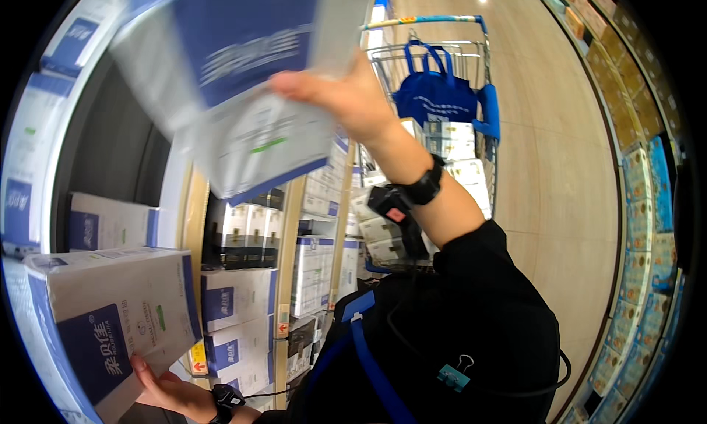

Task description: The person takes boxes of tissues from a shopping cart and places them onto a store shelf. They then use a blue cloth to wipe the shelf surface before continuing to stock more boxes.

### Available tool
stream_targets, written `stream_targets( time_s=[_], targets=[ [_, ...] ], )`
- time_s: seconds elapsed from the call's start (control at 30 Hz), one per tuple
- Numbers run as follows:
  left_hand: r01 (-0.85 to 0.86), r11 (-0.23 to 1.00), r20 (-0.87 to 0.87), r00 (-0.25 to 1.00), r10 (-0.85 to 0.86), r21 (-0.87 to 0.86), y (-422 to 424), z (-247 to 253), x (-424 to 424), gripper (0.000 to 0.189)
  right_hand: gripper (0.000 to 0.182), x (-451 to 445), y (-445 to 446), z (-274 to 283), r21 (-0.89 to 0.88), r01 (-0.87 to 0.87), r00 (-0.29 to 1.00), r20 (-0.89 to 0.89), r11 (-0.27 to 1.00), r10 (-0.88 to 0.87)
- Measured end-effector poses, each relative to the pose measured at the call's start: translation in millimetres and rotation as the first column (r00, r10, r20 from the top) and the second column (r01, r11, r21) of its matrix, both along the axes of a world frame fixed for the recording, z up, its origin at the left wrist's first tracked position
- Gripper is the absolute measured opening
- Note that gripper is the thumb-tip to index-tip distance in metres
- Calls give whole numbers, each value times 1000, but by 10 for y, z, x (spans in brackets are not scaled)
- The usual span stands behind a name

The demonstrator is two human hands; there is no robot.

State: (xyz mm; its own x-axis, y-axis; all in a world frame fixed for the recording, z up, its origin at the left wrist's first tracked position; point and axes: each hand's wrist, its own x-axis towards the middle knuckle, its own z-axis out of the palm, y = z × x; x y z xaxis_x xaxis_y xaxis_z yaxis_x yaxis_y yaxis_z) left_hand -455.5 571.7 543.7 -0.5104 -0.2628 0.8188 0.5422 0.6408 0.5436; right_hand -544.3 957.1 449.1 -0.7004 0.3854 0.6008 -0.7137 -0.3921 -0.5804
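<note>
My right hand (353, 101) grips a white and blue pack of facial tissue (243, 43), raised in front of the shelf. The thumb lies across its near face, the fingers are hidden behind it, and the pack is blurred. At the lower left, my left hand (171, 391) holds a second white and blue tissue pack (119, 313) by its edge, thumb on the printed front. This pack is tilted, and whether anything beneath supports it cannot be seen. Behind the two packs, a dark shelf bay (110, 131) shows one more white and blue pack (107, 225).
A shopping cart (422, 20) stands beside the shelves, holding a blue cloth bag (436, 90) and several white packs (450, 139). More tissue packs (237, 300) fill the shelves between beige uprights (287, 236). Across the tiled aisle (552, 164) runs another stocked shelf (635, 225).
</note>
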Motion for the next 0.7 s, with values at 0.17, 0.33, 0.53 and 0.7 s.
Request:
stream_targets(
  time_s=[0.17, 0.33, 0.53, 0.7],
  targets=[
    [237, 936, 219, 930, -296, 259, 422, -118, 53, 57, 58, 392, 726, -1091, -338, 65, 975, 223, 939, 13],
    [330, 866, 350, 815, -462, 376, 686, -560, -222, 71, 66, 402, 1164, -2000, -494, 266, 909, 414, 828, -46],
    [442, 747, 426, 625, -654, 497, 813, -966, -382, 72, 74, -104, 1379, -2744, -113, 451, 630, 743, 885, -226],
    [450, 737, 500, 544, -674, 505, 997, -1172, -451, 70, 69, -506, 1541, -3378, 487, 14, 73, 871, 873, -486]
  ],
)
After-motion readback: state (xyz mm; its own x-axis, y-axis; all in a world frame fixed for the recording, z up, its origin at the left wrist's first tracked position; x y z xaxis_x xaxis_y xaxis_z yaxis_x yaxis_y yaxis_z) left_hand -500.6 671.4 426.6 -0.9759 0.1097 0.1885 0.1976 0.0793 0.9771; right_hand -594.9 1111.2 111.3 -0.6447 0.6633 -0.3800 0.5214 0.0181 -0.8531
